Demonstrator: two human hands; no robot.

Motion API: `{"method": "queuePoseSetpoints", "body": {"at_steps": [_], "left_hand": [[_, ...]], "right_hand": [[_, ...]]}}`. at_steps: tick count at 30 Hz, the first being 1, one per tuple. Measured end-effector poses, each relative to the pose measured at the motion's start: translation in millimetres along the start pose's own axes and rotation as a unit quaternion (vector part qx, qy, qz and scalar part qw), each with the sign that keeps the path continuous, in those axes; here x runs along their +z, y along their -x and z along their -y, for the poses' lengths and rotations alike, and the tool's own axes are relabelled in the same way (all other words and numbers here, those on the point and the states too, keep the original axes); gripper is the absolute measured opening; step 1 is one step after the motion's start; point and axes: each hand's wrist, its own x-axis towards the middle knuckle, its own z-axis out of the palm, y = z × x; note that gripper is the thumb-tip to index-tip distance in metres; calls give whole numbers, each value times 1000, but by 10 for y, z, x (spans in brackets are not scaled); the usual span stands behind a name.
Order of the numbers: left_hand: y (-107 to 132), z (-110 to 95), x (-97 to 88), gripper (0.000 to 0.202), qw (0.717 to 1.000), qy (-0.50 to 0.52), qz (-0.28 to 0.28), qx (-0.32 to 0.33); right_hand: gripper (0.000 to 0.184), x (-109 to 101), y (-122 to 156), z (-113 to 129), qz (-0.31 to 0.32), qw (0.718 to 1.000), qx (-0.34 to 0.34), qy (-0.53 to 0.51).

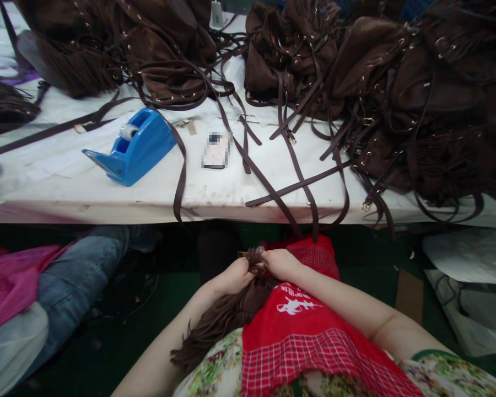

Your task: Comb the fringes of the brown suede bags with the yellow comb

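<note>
Over the lap, my left hand [236, 275] and my right hand [281, 264] meet with fingers closed. Between them a small bunched dark brown tassel [255, 259] pokes up, and both hands pinch it. A longer piece of brown fringe [227, 311] hangs from the hands, spreading over the lap toward the left forearm. Curled fingers hide exactly how the tassel is gripped. Under the hands lies a red apron [268, 317] with a checked band and a white print.
Ahead is a white-covered table [215, 196]. Brown fringed bags [367, 60] crowd its back and right, their straps [268, 190] trailing past the front edge. On it stand a blue tape dispenser [138, 149] and a blurred-out phone [217, 150]. At left, another person's jeans-clad leg [82, 281] shows.
</note>
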Motion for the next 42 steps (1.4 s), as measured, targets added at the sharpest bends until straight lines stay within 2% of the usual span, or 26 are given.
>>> {"method": "queuePoseSetpoints", "body": {"at_steps": [2,5,7,9,11,13,15,17,20,23,28,33,37,42], "left_hand": [[4,8,-8,21,1000,26,-10,6],[-3,164,-69,14,986,105,-107,-67],[-17,312,-127,16,952,200,-179,-145],[-38,429,-176,24,906,304,-213,-201],[-60,483,-208,35,869,383,-209,-233],[-71,477,-228,45,844,434,-204,-238],[-60,437,-251,53,829,468,-206,-226],[-24,388,-281,66,822,499,-173,-215],[52,330,-326,88,819,532,-76,-201],[109,314,-349,93,825,538,-51,-166],[156,352,-360,93,822,556,-56,-114],[159,360,-382,88,811,567,-11,-146],[84,392,-364,66,804,560,-2,-199],[-1,482,-318,29,799,541,-79,-249]], "right_hand": [[29,77,-51,-88,5,999,41,-5],[33,105,-75,-231,-25,995,94,-31],[33,55,-35,-277,-75,988,108,-85],[31,-31,48,-250,-143,975,88,-148],[29,-116,146,-154,-187,963,35,-191],[26,-164,222,-26,-198,960,-30,-197],[25,-159,251,88,-179,965,-96,-167],[26,-115,235,164,-143,973,-148,-106],[29,-50,172,208,-100,981,-166,-3],[37,-35,105,208,-97,982,-145,64],[42,-22,-25,154,-97,982,-123,106],[37,64,-177,66,-77,989,-66,111],[35,74,-246,29,-62,993,-33,100],[39,-8,-242,27,-72,992,-19,100]]}}
